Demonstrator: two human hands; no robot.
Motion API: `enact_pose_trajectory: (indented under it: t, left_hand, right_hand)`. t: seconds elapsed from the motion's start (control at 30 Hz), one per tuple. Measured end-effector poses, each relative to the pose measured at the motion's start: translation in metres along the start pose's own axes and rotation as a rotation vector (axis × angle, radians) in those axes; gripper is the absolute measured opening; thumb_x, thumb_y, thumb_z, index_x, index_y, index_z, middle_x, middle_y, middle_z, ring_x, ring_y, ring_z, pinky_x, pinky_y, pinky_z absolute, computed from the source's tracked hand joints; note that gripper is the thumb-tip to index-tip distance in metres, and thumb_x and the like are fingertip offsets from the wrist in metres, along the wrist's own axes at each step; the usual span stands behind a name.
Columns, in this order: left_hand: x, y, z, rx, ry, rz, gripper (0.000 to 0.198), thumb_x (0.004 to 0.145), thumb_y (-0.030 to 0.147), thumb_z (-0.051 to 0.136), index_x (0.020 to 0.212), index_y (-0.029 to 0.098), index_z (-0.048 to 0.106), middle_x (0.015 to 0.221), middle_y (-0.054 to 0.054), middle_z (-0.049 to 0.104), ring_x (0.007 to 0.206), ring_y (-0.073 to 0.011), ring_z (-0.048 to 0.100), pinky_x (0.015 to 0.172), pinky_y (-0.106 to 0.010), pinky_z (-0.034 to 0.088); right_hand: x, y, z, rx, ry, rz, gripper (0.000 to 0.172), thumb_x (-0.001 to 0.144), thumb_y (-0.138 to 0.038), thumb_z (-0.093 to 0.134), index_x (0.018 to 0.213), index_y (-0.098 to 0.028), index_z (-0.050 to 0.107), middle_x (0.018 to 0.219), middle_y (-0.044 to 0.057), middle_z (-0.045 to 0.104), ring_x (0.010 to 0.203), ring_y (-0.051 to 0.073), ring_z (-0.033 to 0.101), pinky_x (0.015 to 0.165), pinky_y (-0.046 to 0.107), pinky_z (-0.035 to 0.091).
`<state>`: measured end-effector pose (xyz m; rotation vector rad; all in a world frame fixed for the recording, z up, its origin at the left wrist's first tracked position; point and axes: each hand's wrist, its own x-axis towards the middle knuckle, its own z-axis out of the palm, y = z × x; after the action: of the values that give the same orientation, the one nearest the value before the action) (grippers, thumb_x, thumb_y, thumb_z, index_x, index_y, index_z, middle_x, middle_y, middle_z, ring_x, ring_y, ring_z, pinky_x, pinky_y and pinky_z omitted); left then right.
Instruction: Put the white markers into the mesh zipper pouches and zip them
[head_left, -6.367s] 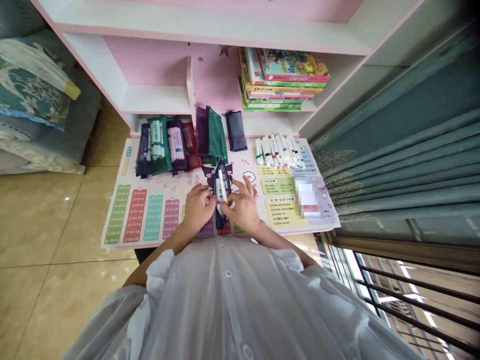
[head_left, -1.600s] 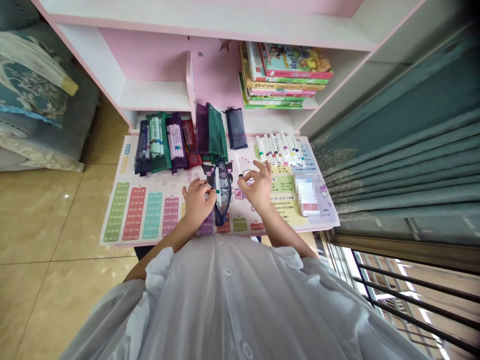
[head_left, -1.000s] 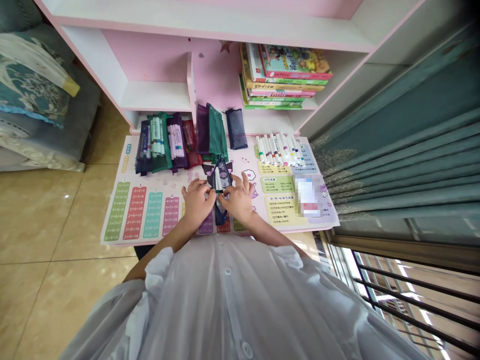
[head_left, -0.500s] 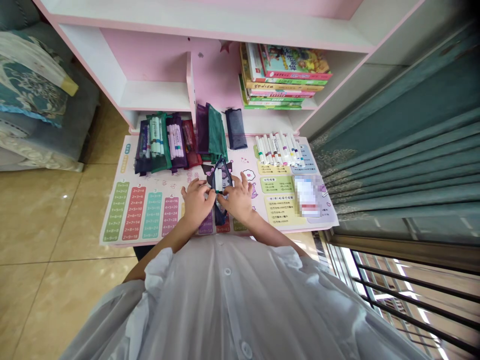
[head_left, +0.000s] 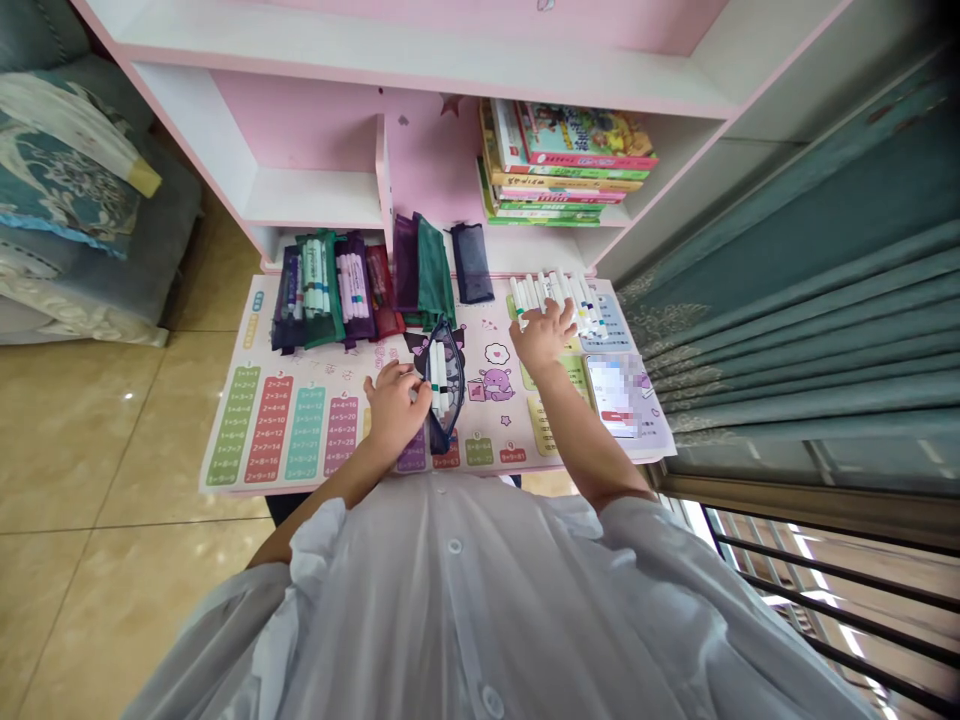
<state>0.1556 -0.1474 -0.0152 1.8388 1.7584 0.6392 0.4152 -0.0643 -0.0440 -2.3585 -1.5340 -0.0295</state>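
Observation:
A dark blue mesh zip pouch (head_left: 451,415) lies gaping on the desk before me, with white markers (head_left: 439,364) inside it. My left hand (head_left: 396,403) pinches the pouch's left edge between thumb and fingers. Over the row of loose white markers (head_left: 532,290) at the right, my right hand (head_left: 541,338) reaches with fingers apart; its fingertips are at the near ends of the markers, and nothing is seen held in it.
Filled mesh pouches (head_left: 319,290) lie at the back left. Flat green (head_left: 433,270) and navy (head_left: 472,262) pouches lie at the back middle. A phone (head_left: 611,395) rests at the right. Books (head_left: 570,165) are stacked on the pink shelf (head_left: 420,75).
My right hand has left the pouch and moved right and away from me to the loose markers. More than one marker now shows in the pouch. My left hand has stayed at its edge.

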Motion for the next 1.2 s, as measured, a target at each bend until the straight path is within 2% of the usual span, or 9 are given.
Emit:
enact_pose_trajectory:
  t: [0.13, 0.23, 0.43, 0.6, 0.73, 0.87, 0.93, 1.03, 1.2]
  left_hand:
    - [-0.001, 0.001, -0.001, -0.017, -0.001, -0.005, 0.023, 0.089, 0.025, 0.059, 0.067, 0.021, 0.06, 0.127, -0.008, 0.07, 0.136, -0.0306, 0.052, 0.117, -0.068, 0.022]
    - [-0.001, 0.0, -0.001, -0.023, -0.004, -0.011, 0.023, 0.088, 0.025, 0.059, 0.066, 0.021, 0.06, 0.128, -0.009, 0.069, 0.136, -0.0307, 0.052, 0.117, -0.068, 0.021]
    - [0.0, -0.001, -0.001, -0.019, -0.007, -0.008, 0.022, 0.088, 0.026, 0.058, 0.067, 0.022, 0.062, 0.127, -0.008, 0.07, 0.136, -0.0313, 0.052, 0.118, -0.068, 0.022]
    - [0.0, -0.002, 0.0, -0.012, -0.01, -0.006, 0.023, 0.089, 0.027, 0.057, 0.066, 0.022, 0.062, 0.127, -0.008, 0.07, 0.135, -0.0316, 0.052, 0.118, -0.067, 0.022]
    - [0.0, -0.003, 0.001, -0.011, -0.003, 0.003, 0.023, 0.088, 0.028, 0.057, 0.067, 0.022, 0.063, 0.127, -0.008, 0.07, 0.135, -0.031, 0.052, 0.118, -0.066, 0.022]
    - [0.0, -0.002, 0.001, -0.007, -0.003, 0.006, 0.023, 0.089, 0.028, 0.056, 0.068, 0.022, 0.063, 0.125, -0.008, 0.07, 0.135, -0.0316, 0.053, 0.118, -0.065, 0.024]
    - [0.0, -0.001, 0.0, -0.006, -0.002, 0.006, 0.023, 0.089, 0.027, 0.056, 0.067, 0.022, 0.062, 0.125, -0.008, 0.071, 0.135, -0.0318, 0.052, 0.117, -0.065, 0.024]
    - [0.001, 0.001, 0.0, -0.001, 0.007, 0.005, 0.022, 0.088, 0.026, 0.057, 0.067, 0.022, 0.061, 0.126, -0.008, 0.071, 0.136, -0.031, 0.053, 0.116, -0.065, 0.025]
    - [0.0, 0.002, 0.0, 0.001, 0.019, 0.003, 0.021, 0.088, 0.024, 0.057, 0.067, 0.023, 0.061, 0.126, -0.008, 0.072, 0.136, -0.0294, 0.052, 0.116, -0.063, 0.026]
  right_hand:
    - [0.02, 0.008, 0.013, -0.072, -0.119, 0.064, 0.029, 0.087, -0.027, 0.058, 0.108, -0.012, 0.071, 0.159, 0.018, 0.037, 0.155, 0.043, 0.009, 0.118, 0.071, 0.018]
    - [0.025, 0.009, 0.019, -0.112, -0.128, 0.052, 0.029, 0.089, -0.028, 0.057, 0.106, -0.01, 0.071, 0.161, 0.018, 0.034, 0.155, 0.043, 0.006, 0.119, 0.072, 0.015]
    - [0.028, 0.006, 0.028, -0.149, -0.127, 0.028, 0.028, 0.09, -0.03, 0.054, 0.097, -0.01, 0.073, 0.159, 0.02, 0.038, 0.154, 0.045, 0.011, 0.117, 0.075, 0.016]
    - [0.021, 0.001, 0.023, -0.147, -0.134, 0.021, 0.025, 0.083, -0.03, 0.061, 0.092, -0.011, 0.074, 0.157, 0.019, 0.041, 0.153, 0.045, 0.016, 0.117, 0.074, 0.018]
    - [-0.003, -0.007, 0.002, -0.051, -0.019, -0.035, 0.019, 0.08, -0.028, 0.059, 0.082, -0.015, 0.072, 0.152, 0.017, 0.049, 0.151, 0.046, 0.022, 0.112, 0.075, 0.026]
    - [-0.044, -0.021, -0.028, 0.104, 0.065, -0.105, 0.018, 0.078, -0.03, 0.058, 0.065, -0.019, 0.064, 0.147, 0.013, 0.055, 0.15, 0.044, 0.029, 0.113, 0.069, 0.031]
    - [-0.067, -0.029, -0.042, 0.194, 0.059, -0.158, 0.018, 0.078, -0.029, 0.06, 0.062, -0.02, 0.062, 0.145, 0.012, 0.057, 0.15, 0.042, 0.031, 0.115, 0.063, 0.033]
    - [-0.099, -0.041, -0.056, 0.295, -0.022, -0.248, 0.018, 0.076, -0.027, 0.063, 0.059, -0.021, 0.06, 0.143, 0.012, 0.06, 0.15, 0.041, 0.033, 0.114, 0.061, 0.036]
    - [-0.13, -0.059, -0.059, 0.308, -0.136, -0.306, 0.018, 0.073, -0.024, 0.067, 0.057, -0.021, 0.061, 0.143, 0.012, 0.061, 0.15, 0.042, 0.033, 0.112, 0.064, 0.034]
